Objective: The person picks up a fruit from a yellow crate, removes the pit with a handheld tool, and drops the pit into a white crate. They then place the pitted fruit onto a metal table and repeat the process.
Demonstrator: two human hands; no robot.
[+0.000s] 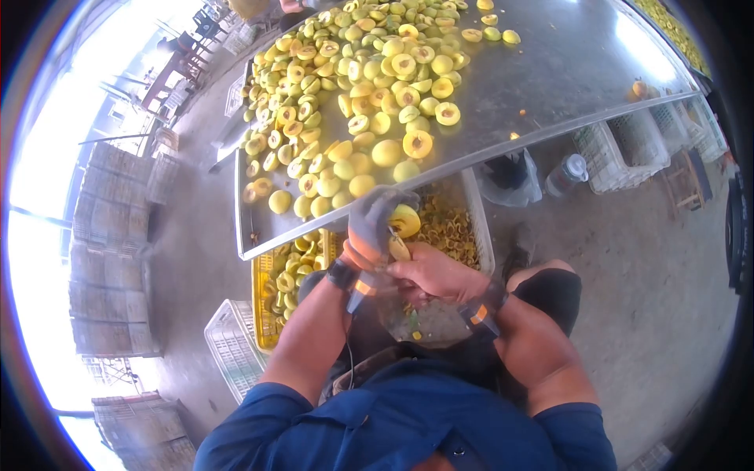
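My left hand (371, 226), in a grey and orange glove, is closed around a yellow-green fruit half (404, 221) just below the metal table's near edge. My bare right hand (430, 275) is closed beside it, its fingers at a second yellow piece (399, 248) that touches the glove. Whether a tool is in the right hand cannot be made out. Many halved fruits (385, 153) lie heaped on the metal table (518, 102). Under the hands, a crate (481, 228) holds small brownish scraps (448, 224).
A yellow crate (262, 314) of fruit pieces stands at the left below the table, with a white crate (232, 345) beside it. White baskets (624, 149), a plastic jug (567, 174) and a small stool (687, 180) are at the right. Stacked crates (110, 267) line the far left.
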